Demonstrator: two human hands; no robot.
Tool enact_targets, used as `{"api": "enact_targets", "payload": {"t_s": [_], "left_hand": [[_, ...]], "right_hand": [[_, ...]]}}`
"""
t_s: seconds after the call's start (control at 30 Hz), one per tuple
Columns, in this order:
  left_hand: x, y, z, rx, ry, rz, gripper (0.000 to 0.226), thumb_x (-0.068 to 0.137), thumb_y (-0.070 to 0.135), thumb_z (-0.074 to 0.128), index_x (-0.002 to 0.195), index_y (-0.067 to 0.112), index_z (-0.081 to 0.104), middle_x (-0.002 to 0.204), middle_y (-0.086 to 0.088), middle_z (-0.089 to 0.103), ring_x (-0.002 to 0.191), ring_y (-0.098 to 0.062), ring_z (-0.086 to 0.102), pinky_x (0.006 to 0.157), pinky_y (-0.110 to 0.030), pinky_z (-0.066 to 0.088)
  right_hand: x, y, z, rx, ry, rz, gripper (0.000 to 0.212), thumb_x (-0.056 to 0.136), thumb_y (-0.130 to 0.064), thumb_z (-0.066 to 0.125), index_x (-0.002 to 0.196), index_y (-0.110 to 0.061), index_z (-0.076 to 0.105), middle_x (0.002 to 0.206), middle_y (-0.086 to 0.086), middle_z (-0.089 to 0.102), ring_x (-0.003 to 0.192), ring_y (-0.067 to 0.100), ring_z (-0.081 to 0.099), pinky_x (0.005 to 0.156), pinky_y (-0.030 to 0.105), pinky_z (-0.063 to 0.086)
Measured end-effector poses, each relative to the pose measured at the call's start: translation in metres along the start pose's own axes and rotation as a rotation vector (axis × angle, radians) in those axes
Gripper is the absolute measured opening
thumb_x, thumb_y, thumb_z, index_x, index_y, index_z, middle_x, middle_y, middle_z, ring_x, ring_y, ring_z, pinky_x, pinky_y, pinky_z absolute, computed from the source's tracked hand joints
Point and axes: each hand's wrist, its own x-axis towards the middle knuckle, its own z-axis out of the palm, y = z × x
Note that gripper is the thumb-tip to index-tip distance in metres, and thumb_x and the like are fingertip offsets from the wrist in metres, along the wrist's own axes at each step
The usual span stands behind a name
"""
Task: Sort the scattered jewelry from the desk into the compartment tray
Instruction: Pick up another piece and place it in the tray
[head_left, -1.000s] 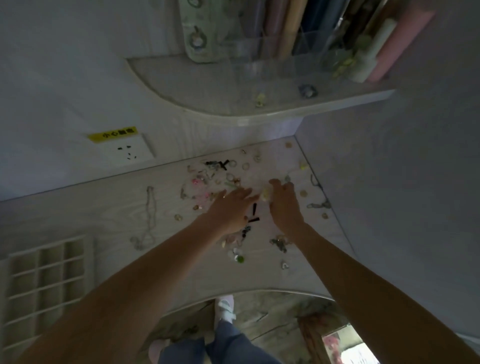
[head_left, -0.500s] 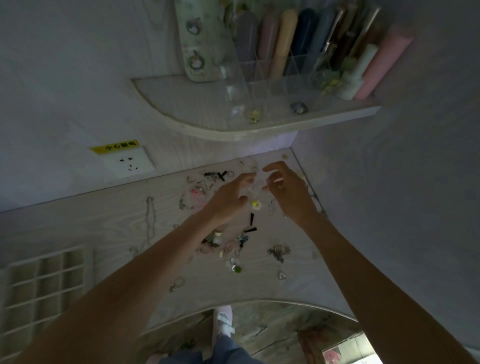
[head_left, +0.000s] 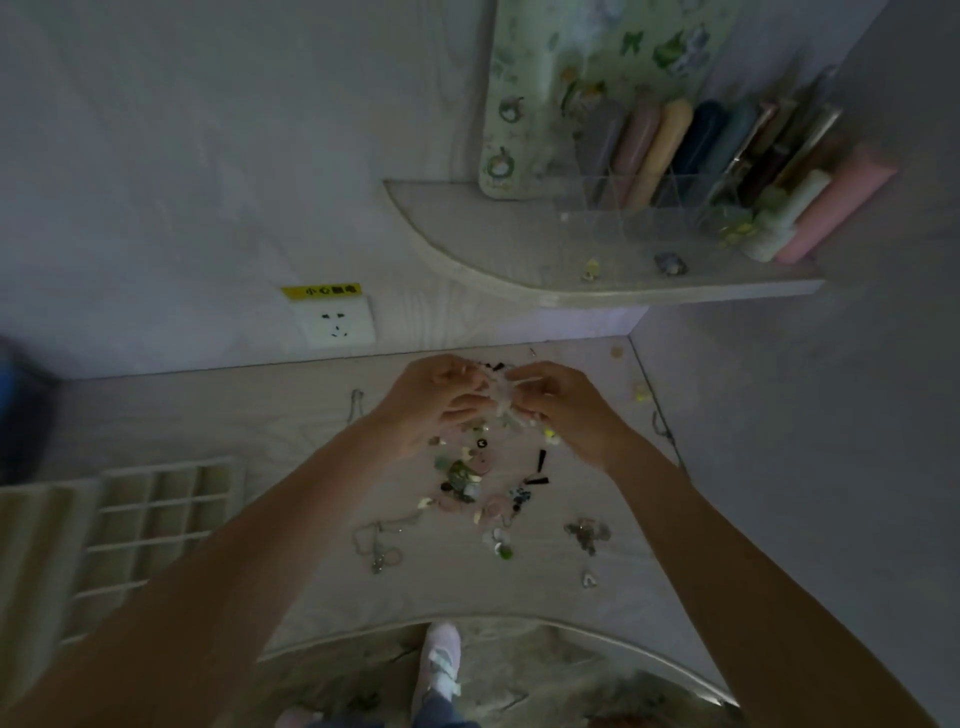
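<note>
My fingers (head_left: 470, 382) on both sides are curled in toward each other, pinching a small pale, see-through piece (head_left: 500, 397) between them; it is too blurred for me to say what kind of jewelry it is. A second ago my left hand (head_left: 434, 402) lay flat on the table (head_left: 260, 410) and my right hand (head_left: 563, 408) reached beside it; now both have lifted off the surface and met above the far end of the heap. So I judge one piece is picked out, perhaps being teased free of something tangled, and nothing has gone to the tray yet.

Below my wrists the rest of the scattered jewelry (head_left: 470, 480) lies on the table: a pinkish ring shape, green bits, two black bars (head_left: 540, 467), a thin chain (head_left: 376, 540) nearer me, and a small cluster (head_left: 587, 535) to the right. The compartment tray (head_left: 150, 519) sits well apart at the left edge, its cells looking bare from here. That carry leftward is my next job.
</note>
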Motion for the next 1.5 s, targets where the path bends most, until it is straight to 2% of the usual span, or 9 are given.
{"api": "enact_targets", "payload": {"t_s": [0.13, 0.4, 0.6, 0.83, 0.97, 1.2, 1.37, 1.43, 1.5], "left_hand": [[-0.025, 0.005, -0.038, -0.100, 0.060, 0.032, 0.005, 0.093, 0.007, 0.053, 0.089, 0.009, 0.056, 0.093, -0.009, 0.069, 0.089, -0.020, 0.068, 0.082, -0.033, 0.054], [-0.096, -0.001, -0.137, -0.300, 0.230, 0.109, 0.015, 0.091, 0.010, 0.056, 0.084, 0.010, 0.043, 0.073, -0.009, 0.072, 0.067, -0.020, 0.071, 0.064, -0.031, 0.059], [-0.158, -0.021, -0.231, -0.361, 0.318, 0.123, 0.016, 0.089, 0.002, 0.056, 0.089, 0.011, 0.042, 0.074, -0.011, 0.072, 0.066, -0.020, 0.071, 0.058, -0.029, 0.059], [-0.228, -0.060, -0.331, -0.300, 0.487, 0.072, 0.014, 0.093, 0.004, 0.050, 0.100, 0.016, 0.051, 0.070, 0.002, 0.072, 0.065, -0.009, 0.070, 0.062, -0.023, 0.058], [-0.253, -0.076, -0.374, -0.294, 0.546, 0.077, 0.018, 0.095, -0.002, 0.042, 0.090, 0.009, 0.054, 0.081, -0.006, 0.067, 0.075, -0.014, 0.066, 0.066, -0.021, 0.057], [-0.277, -0.112, -0.447, 0.024, 0.752, 0.091, 0.019, 0.085, -0.007, 0.059, 0.084, 0.012, 0.059, 0.067, 0.002, 0.066, 0.069, -0.014, 0.064, 0.064, -0.023, 0.057], [-0.268, -0.124, -0.465, 0.496, 0.868, 0.073, 0.013, 0.085, 0.008, 0.064, 0.098, 0.009, 0.063, 0.094, -0.007, 0.069, 0.085, -0.016, 0.063, 0.064, -0.008, 0.040], [-0.262, -0.127, -0.469, 0.592, 0.865, 0.096, 0.015, 0.088, 0.006, 0.058, 0.102, 0.007, 0.063, 0.097, -0.009, 0.069, 0.089, -0.020, 0.064, 0.067, -0.008, 0.037], [-0.255, -0.129, -0.473, 0.620, 0.850, 0.116, 0.019, 0.090, 0.001, 0.052, 0.105, 0.005, 0.062, 0.098, -0.012, 0.069, 0.087, -0.021, 0.063, 0.068, -0.010, 0.037]], "right_hand": [[0.008, -0.019, 0.042, 0.002, -0.139, 0.022, 0.018, 0.089, 0.002, 0.054, 0.080, -0.012, 0.059, 0.071, 0.001, 0.062, 0.063, 0.008, 0.057, 0.061, 0.017, 0.048], [0.011, -0.046, 0.173, 0.310, -0.378, 0.173, 0.014, 0.098, -0.014, 0.045, 0.085, -0.012, 0.050, 0.087, 0.010, 0.060, 0.075, 0.022, 0.062, 0.070, 0.036, 0.057], [-0.003, -0.056, 0.284, 0.170, -0.508, 0.215, 0.012, 0.100, -0.017, 0.041, 0.090, -0.012, 0.046, 0.088, 0.014, 0.061, 0.065, 0.022, 0.066, 0.070, 0.039, 0.057], [-0.026, -0.053, 0.407, -0.008, -0.633, 0.225, 0.011, 0.095, -0.012, 0.051, 0.085, -0.016, 0.049, 0.075, 0.008, 0.061, 0.050, 0.012, 0.062, 0.061, 0.028, 0.057], [-0.031, -0.053, 0.457, -0.097, -0.594, 0.180, 0.012, 0.093, -0.003, 0.051, 0.090, -0.015, 0.055, 0.073, 0.005, 0.061, 0.050, 0.009, 0.059, 0.055, 0.022, 0.054], [-0.019, -0.058, 0.532, -0.155, -0.550, 0.096, 0.019, 0.088, 0.004, 0.059, 0.076, -0.010, 0.054, 0.053, 0.001, 0.061, 0.036, 0.002, 0.053, 0.040, 0.014, 0.045], [-0.005, -0.042, 0.560, -0.312, -0.514, -0.091, 0.014, 0.089, 0.002, 0.057, 0.081, -0.009, 0.058, 0.072, 0.009, 0.058, 0.046, 0.000, 0.058, 0.053, 0.016, 0.052], [0.000, -0.038, 0.569, -0.447, -0.479, -0.195, 0.009, 0.089, -0.002, 0.058, 0.096, -0.004, 0.063, 0.077, 0.007, 0.060, 0.064, 0.010, 0.061, 0.073, 0.030, 0.056], [0.002, -0.038, 0.579, -0.586, -0.426, -0.282, 0.020, 0.089, -0.004, 0.056, 0.106, -0.005, 0.065, 0.079, -0.001, 0.060, 0.082, 0.019, 0.059, 0.085, 0.033, 0.050]]}}
